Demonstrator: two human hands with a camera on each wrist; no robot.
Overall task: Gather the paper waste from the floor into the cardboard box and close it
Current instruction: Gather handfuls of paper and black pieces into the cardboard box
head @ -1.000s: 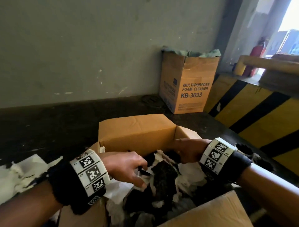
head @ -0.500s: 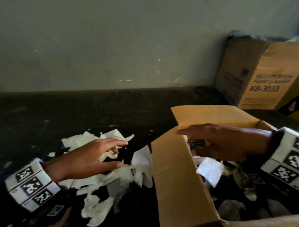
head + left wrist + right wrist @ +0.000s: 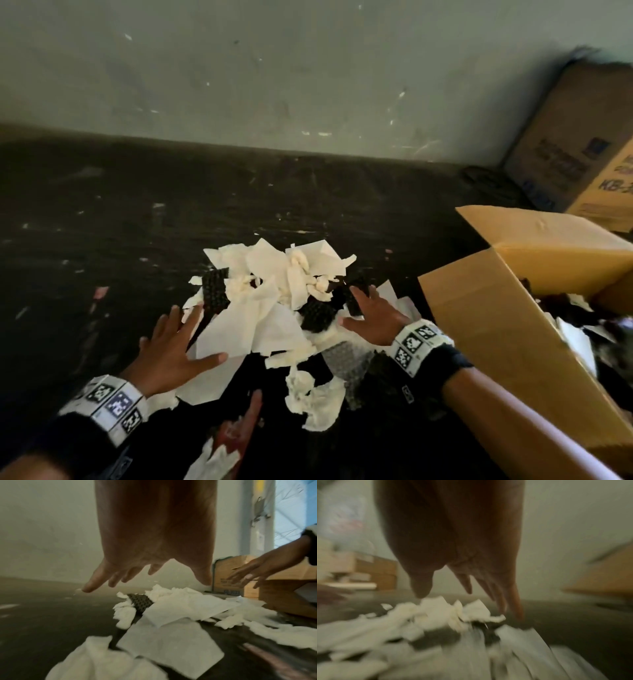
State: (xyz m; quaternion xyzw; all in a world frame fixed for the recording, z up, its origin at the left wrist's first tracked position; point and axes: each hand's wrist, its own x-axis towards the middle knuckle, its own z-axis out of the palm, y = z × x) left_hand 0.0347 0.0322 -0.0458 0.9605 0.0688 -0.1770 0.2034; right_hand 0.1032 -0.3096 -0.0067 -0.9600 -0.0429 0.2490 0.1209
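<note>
A heap of white paper scraps (image 3: 270,291) mixed with black mesh pieces (image 3: 215,291) lies on the dark floor, also seen from the left wrist as paper scraps (image 3: 180,605). My left hand (image 3: 174,346) hovers spread at the heap's left edge, fingers straight, holding nothing. My right hand (image 3: 373,315) reaches over the heap's right side, fingers spread and empty; the right wrist view shows that hand (image 3: 462,582) above blurred paper scraps (image 3: 450,612). The open cardboard box (image 3: 507,329) stands at the right with waste inside.
A second carton (image 3: 575,147) printed "KB" stands against the grey wall (image 3: 274,68) at the back right. More loose scraps (image 3: 315,401) lie near my wrists. A reddish object (image 3: 239,425) lies on the floor close to me.
My view swung left from the box to the floor heap. The right hand left the box and came over the paper; the left hand moved onto the heap's left side.
</note>
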